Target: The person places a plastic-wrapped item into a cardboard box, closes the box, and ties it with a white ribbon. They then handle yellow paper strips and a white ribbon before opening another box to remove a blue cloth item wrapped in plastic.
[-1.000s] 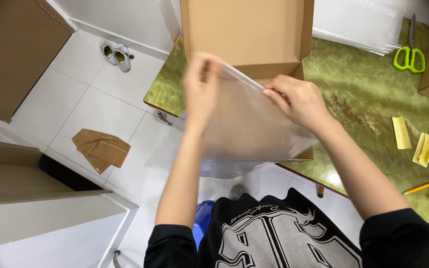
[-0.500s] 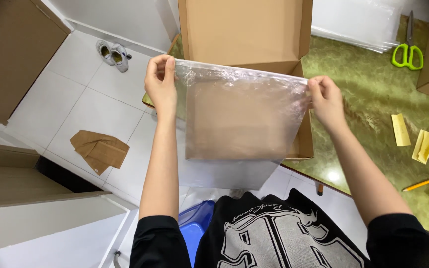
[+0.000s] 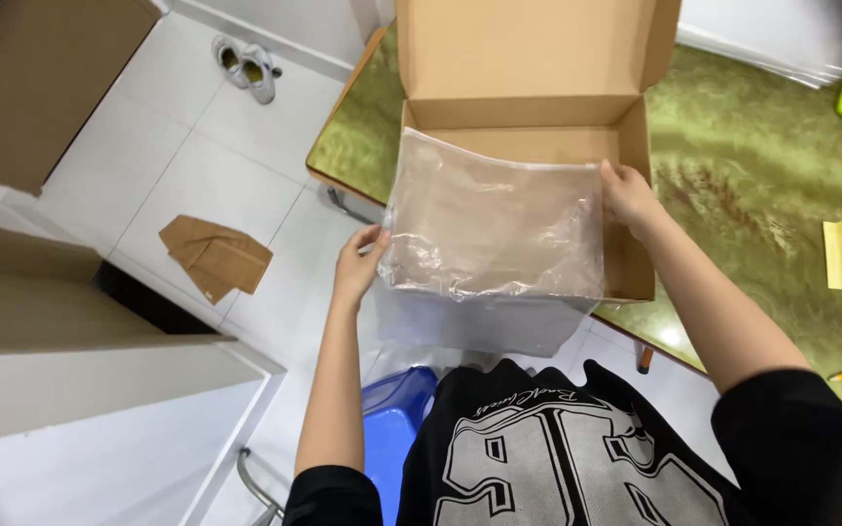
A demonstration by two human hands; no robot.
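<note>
both the left hand [image 3: 358, 261] and right hand [image 3: 628, 198] pinch the clear plastic bag [image 3: 494, 229] over the open cardboard box [image 3: 538, 88], partly lowered in, its lower edge hanging outside.

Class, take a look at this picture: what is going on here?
A person in a black printed shirt holds a clear plastic bag stretched over an open cardboard box on a green table. The left hand grips the bag's left edge, the right hand its right edge by the box wall. The bag's lower part hangs over the box's near side. A pair of shoes and crumpled brown paper lie on the floor.
</note>
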